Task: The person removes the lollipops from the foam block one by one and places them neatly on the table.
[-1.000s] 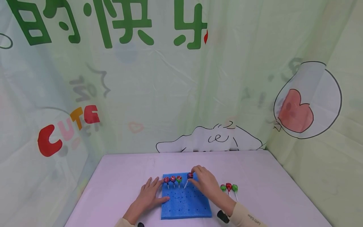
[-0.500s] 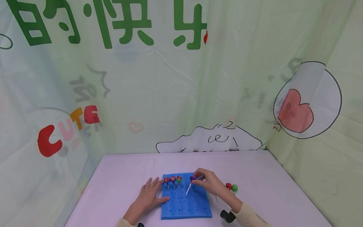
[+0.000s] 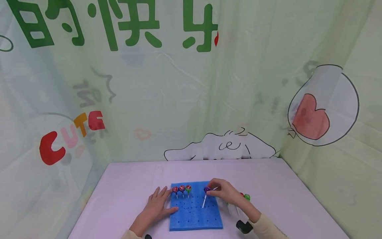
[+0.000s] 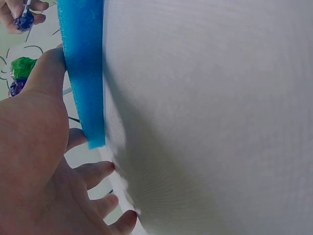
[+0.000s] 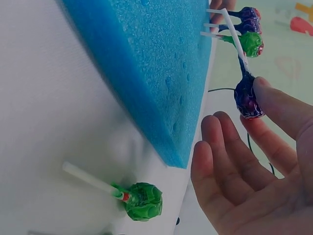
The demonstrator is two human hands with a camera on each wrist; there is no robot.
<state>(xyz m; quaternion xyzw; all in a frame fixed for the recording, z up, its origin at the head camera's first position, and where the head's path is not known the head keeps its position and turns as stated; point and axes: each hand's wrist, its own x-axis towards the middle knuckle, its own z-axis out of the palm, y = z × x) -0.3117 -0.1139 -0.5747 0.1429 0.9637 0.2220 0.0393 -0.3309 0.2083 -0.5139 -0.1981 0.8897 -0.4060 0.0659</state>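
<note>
A blue foam board dotted with small holes lies on the table. My left hand rests at its left edge with fingers spread, the thumb lying on the board's near-left side. Over the board's right half, my right hand pinches a purple-wrapped lollipop by its head between thumb and index finger. The lollipop's white stick points down and slightly left, and the other fingers stay apart from it. Two purple-and-red lollipops and a green-and-red lollipop stand upright in the board's far-left holes.
Loose lollipops lie on the table right of the board; a green lollipop shows past my right forearm, which partly hides the others. A black wrist device sits at my right sleeve. Printed curtains hang behind the table.
My right hand has moved right and a little nearer with the purple lollipop, taking its stick away from the far row. My left hand and the three standing lollipops have not moved.
</note>
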